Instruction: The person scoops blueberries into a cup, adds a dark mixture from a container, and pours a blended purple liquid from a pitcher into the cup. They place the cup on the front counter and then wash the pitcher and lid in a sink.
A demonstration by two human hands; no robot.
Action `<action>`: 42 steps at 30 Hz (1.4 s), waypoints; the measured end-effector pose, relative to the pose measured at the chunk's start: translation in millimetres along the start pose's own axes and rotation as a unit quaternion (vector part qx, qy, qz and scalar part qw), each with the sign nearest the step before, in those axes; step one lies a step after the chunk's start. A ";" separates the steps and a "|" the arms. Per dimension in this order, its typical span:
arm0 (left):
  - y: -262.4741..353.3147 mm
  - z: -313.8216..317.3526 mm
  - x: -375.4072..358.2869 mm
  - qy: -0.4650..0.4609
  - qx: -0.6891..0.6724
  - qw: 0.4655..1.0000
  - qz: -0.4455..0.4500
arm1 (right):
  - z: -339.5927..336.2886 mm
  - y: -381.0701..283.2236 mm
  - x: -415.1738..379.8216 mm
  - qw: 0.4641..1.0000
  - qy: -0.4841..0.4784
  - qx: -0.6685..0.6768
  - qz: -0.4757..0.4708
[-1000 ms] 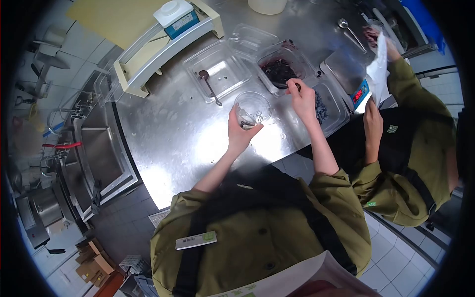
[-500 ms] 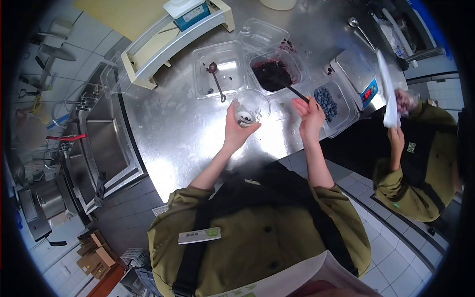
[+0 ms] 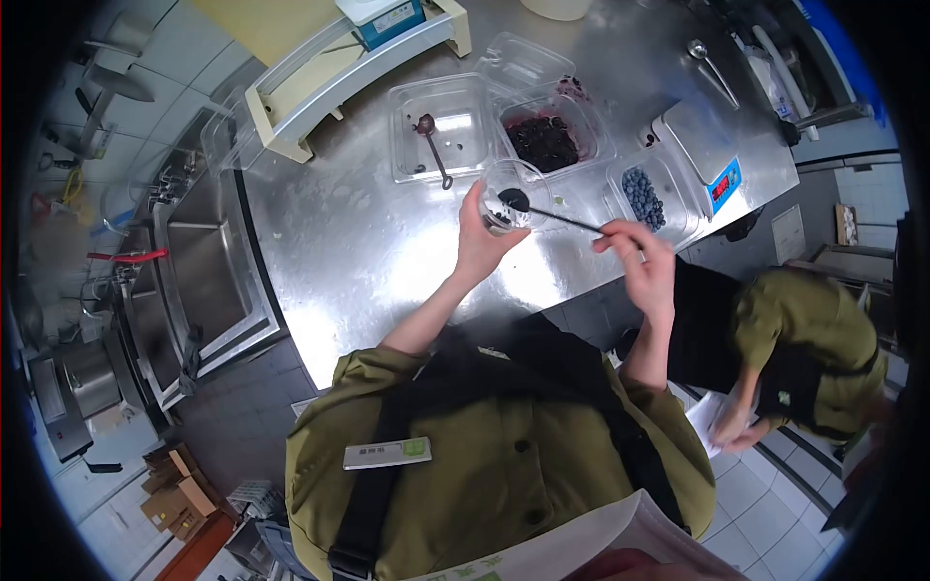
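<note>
My left hand is wrapped around a clear plastic cup, tilted with its mouth away from me. Small dark bits and something white show in its bottom. In my right hand is the handle of a long black spoon; its dark bowl lies at the cup's mouth. Beyond the cup, a clear tub holds dark red, wet fruit. Blueberries fill part of another clear tub to the right. A dark-stained scoop lies in a nearly bare tub on the left.
A digital scale with a red display stands at the right on the steel table. Behind it lies a metal scoop. Sinks are at the left. A co-worker bends at the right, holding something white.
My right hand has drawn the spoon out of the dark fruit tub and brought its bowl to the cup. The co-worker has bent down, lowering the white item.
</note>
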State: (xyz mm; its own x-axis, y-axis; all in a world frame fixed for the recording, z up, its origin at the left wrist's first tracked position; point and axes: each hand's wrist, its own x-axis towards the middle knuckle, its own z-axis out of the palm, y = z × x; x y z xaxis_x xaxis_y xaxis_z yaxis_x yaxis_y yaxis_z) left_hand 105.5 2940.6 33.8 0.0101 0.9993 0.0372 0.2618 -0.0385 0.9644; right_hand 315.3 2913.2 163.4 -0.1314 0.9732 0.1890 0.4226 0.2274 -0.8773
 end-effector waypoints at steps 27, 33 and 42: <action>17.8 -6.3 2.6 0.054 0.112 0.992 -0.012 | 46.4 110.5 55.1 0.803 0.211 0.486 0.272; 16.6 -5.4 6.0 0.046 0.086 0.995 -0.018 | 10.4 89.5 36.7 0.780 0.234 0.520 0.258; 7.0 1.3 2.5 0.051 0.072 0.996 -0.014 | -27.8 27.2 34.7 0.992 0.001 0.124 0.012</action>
State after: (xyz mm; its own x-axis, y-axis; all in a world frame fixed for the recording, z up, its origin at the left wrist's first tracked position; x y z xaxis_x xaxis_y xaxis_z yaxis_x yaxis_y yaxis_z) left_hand 108.6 2942.9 40.4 -0.0944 0.9945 0.0447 0.3956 -0.0037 0.9184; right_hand 347.2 2954.2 158.3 -0.1220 0.9785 0.1664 0.1922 0.1878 -0.9632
